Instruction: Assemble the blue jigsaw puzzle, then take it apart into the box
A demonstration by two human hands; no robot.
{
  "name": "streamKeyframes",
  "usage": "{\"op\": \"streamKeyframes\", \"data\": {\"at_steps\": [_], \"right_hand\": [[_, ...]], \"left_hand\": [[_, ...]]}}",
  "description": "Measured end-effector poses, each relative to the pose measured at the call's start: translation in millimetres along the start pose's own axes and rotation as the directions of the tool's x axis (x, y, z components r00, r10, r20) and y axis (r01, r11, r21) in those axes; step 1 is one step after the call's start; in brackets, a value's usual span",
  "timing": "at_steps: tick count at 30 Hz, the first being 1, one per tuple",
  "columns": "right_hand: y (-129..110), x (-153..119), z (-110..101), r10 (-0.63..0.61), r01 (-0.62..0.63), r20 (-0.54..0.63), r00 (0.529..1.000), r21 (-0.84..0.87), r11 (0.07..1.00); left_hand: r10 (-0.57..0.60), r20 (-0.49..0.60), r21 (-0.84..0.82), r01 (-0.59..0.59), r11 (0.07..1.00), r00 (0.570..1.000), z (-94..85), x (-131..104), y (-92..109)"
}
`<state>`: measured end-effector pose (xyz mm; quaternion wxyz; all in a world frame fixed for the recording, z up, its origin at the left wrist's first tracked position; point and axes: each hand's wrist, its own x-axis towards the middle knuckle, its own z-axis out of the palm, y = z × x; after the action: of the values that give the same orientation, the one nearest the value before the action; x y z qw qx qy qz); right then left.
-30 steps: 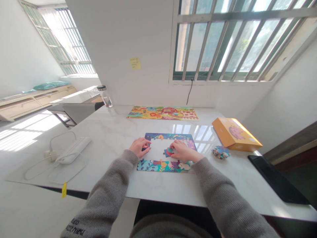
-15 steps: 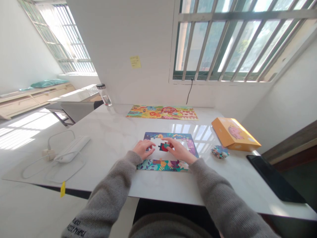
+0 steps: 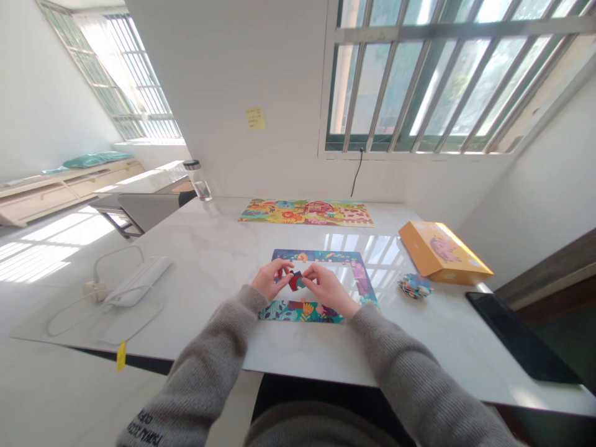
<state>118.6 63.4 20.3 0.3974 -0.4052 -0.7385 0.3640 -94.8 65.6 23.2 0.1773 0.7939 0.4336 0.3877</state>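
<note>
A small red and teal jigsaw puzzle piece (image 3: 296,282) is held over the middle of a partly assembled puzzle frame (image 3: 307,312). My right hand (image 3: 328,288) pinches its right side between thumb and fingers. At the piece's upper left, the thumb and fingertips of my left hand (image 3: 270,280) close on its edge. The puzzle frame is a colourful border of joined pieces around the white tabletop. My left hand covers most of its left side. To the right lies a pile of loose puzzle pieces (image 3: 415,285).
A long finished animal puzzle (image 3: 305,212) lies along the wall. An orange box (image 3: 442,251) and a black tablet-like slab (image 3: 519,335) are at the right. A white power strip (image 3: 139,282) with its cable sits at the left, and a clear bottle (image 3: 199,181) stands behind.
The puzzle piece has moved slightly left and turned, carried by my right hand. My left fingertips, apart from it before, now meet its edge.
</note>
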Motion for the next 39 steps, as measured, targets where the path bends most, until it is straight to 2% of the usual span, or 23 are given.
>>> {"op": "streamKeyframes", "data": {"at_steps": [3, 6, 9, 12, 14, 17, 22, 25, 29, 34, 39], "right_hand": [[1, 1, -1, 0.057, -0.055, -0.03, 0.998, 0.063, 0.997], [0, 2, -2, 0.148, -0.14, -0.039, 0.988, 0.144, 0.98], [-2, 2, -2, 0.208, -0.2, -0.02, 0.978, 0.189, 0.961], [-2, 1, -2, 0.215, -0.211, -0.003, 0.977, 0.19, 0.959], [-1, 1, -2, 0.174, -0.171, -0.004, 0.985, 0.17, 0.97], [1, -1, -4, 0.093, -0.091, -0.011, 0.996, 0.105, 0.99], [5, -6, -6, 0.032, -0.03, 0.037, 0.999, -0.062, 0.998], [7, -8, -5, -0.047, 0.064, 0.079, 0.996, -0.238, 0.969], [5, -11, 2, -0.203, 0.263, 0.181, 0.962, -0.43, 0.863], [-9, -18, 14, -0.274, 0.409, 0.338, 0.9, -0.437, 0.801], [-23, -24, 26, -0.317, 0.479, 0.404, 0.858, -0.408, 0.777]], "left_hand": [[0.09, -0.018, 0.058, -0.088, 0.994, 0.996, -0.8, -1, -2], [0.154, 0.02, 0.106, -0.155, 0.982, 0.988, 0.3, -2, -6], [0.191, 0.05, 0.148, -0.196, 0.969, 0.98, 2.5, -3, -8], [0.192, 0.049, 0.14, -0.197, 0.97, 0.98, 0.3, -5, -10], [0.148, 0.074, 0.093, -0.155, 0.984, 0.986, -6.9, -6, -14], [0.051, 0.188, 0.01, -0.054, 0.998, 0.981, -25.0, -11, -27], [-0.062, 0.267, -0.006, 0.066, 0.998, 0.962, -49.5, -27, -49], [-0.063, 0.3, -0.024, 0.073, 0.997, 0.952, -52.1, -36, -55], [-0.058, 0.311, -0.009, 0.064, 0.998, 0.949, -52.1, -43, -55], [-0.059, 0.317, 0.017, 0.056, 0.998, 0.946, -54.2, -45, -52], [-0.052, 0.281, 0.024, 0.048, 0.999, 0.958, -48.5, -48, -59]]}}
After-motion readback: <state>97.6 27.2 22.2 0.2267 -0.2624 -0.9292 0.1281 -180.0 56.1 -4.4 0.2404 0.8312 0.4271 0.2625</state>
